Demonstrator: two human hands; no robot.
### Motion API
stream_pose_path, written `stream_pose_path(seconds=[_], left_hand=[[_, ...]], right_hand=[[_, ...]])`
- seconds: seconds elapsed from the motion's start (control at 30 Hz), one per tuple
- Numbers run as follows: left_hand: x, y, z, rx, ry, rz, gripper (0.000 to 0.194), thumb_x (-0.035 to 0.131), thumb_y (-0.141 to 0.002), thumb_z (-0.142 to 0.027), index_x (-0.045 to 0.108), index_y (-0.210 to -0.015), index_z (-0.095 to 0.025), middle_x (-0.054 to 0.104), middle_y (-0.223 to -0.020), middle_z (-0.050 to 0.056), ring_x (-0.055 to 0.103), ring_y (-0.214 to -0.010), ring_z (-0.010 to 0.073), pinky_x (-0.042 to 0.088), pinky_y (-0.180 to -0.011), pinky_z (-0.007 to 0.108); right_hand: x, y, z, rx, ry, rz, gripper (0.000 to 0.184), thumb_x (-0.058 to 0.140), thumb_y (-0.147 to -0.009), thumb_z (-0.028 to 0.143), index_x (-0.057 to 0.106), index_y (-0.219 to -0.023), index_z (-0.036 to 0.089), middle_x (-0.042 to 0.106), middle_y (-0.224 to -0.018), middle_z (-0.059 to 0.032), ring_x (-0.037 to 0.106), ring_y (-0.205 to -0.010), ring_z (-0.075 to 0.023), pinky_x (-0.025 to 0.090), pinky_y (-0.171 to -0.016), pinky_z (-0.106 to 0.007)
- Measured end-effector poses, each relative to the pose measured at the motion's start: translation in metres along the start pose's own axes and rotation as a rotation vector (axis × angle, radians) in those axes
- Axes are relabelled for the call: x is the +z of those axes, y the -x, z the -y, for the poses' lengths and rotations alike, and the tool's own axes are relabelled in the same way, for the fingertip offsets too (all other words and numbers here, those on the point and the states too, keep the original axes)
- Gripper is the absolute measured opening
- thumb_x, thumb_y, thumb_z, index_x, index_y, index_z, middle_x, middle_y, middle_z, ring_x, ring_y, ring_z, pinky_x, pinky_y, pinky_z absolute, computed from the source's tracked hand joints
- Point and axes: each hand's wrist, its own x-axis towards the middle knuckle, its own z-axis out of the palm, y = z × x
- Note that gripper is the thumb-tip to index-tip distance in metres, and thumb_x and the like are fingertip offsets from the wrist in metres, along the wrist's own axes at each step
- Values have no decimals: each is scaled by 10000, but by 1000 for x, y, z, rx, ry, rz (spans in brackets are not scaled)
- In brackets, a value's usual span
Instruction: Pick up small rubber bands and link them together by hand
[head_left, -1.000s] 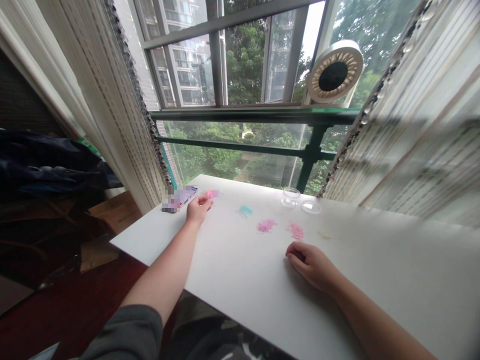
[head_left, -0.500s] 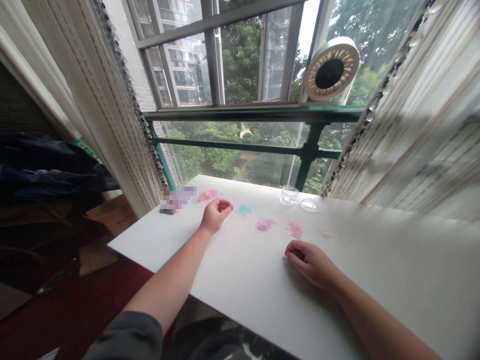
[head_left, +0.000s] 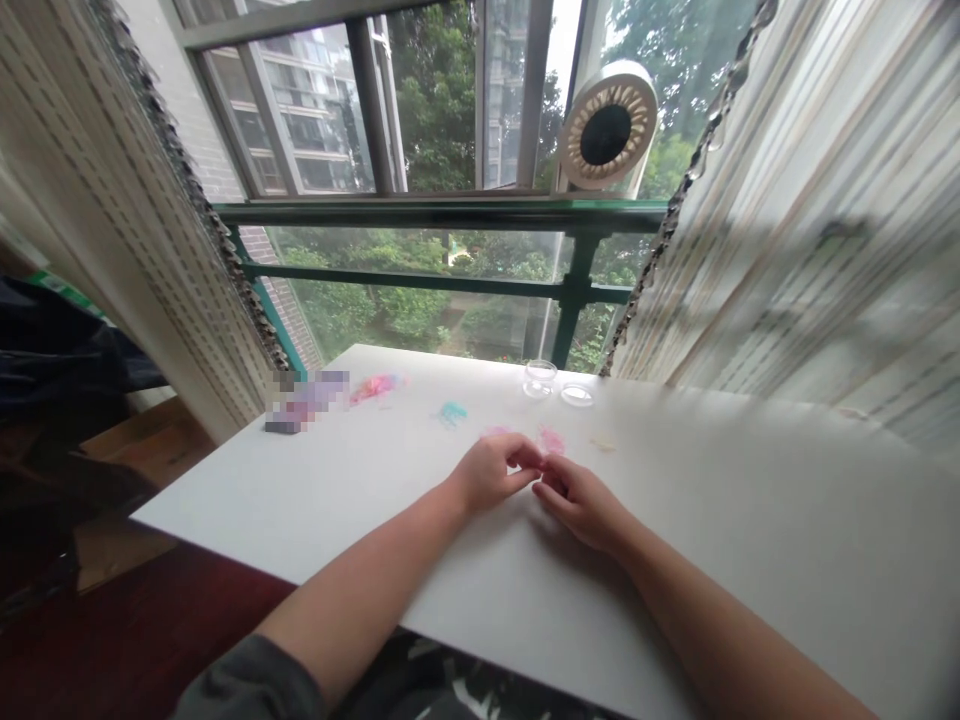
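Over the white table [head_left: 360,500], my left hand [head_left: 491,474] meets my right hand [head_left: 581,500], fingertips touching. Both have thumb and fingers pinched together; whatever may be between them is too small to make out. Just behind the fingers lies a pink pile [head_left: 552,440] of thin pieces that look like small rubber bands. A purple-pink pile [head_left: 496,431] is partly hidden by my left hand. Farther left are a turquoise pile [head_left: 452,414] and a larger mixed pink and orange pile [head_left: 375,388]. A small pale yellow pile [head_left: 602,443] lies to the right.
A clear round container [head_left: 540,378] stands at the table's back, with a clear round lid or dish [head_left: 577,395] beside it. A blurred-out object [head_left: 307,402] sits at the back left. Beyond are a green railing [head_left: 450,214], a round white fan [head_left: 607,130] and curtains [head_left: 757,220].
My left hand has moved right, from beside the turquoise pile to my right hand, and their fingertips now meet. The view has turned slightly right.
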Motion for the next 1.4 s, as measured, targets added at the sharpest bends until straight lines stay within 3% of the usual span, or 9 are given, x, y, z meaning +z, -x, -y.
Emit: stream_pose_path(seconds=[0.1,0.3,0.77,1.4], left_hand=[[0,7,5,-19,1,-19,135,603,-732,-229,612,-842,-152,654,-774,29,598,-706,114,479,-674,233],[2,7,10,-26,15,-24,141,609,-724,-240,606,-824,-141,643,-749,32,592,-690,110,487,-666,228],[2,8,12,-11,-18,-7,125,605,-712,-215,611,-819,-149,645,-733,25,589,-669,108,479,-656,232],[-2,10,17,-89,-57,60,184,585,-732,-288,626,-849,-152,630,-693,25,559,-610,103,442,-579,216]], right_hand=[[0,-1,-1,2,-14,-1,142,463,-808,267,519,-904,180,488,-591,40,431,-542,-108,336,-536,-226],[-1,-2,0,-30,10,-12,133,440,-823,244,552,-798,175,575,-682,4,490,-623,-125,369,-603,-240],[-1,-1,0,-35,2,-26,137,457,-808,241,577,-794,176,582,-668,5,490,-616,-128,387,-612,-249],[0,-1,-1,-19,12,-63,152,442,-810,248,566,-757,179,568,-631,4,495,-600,-132,381,-587,-246]])
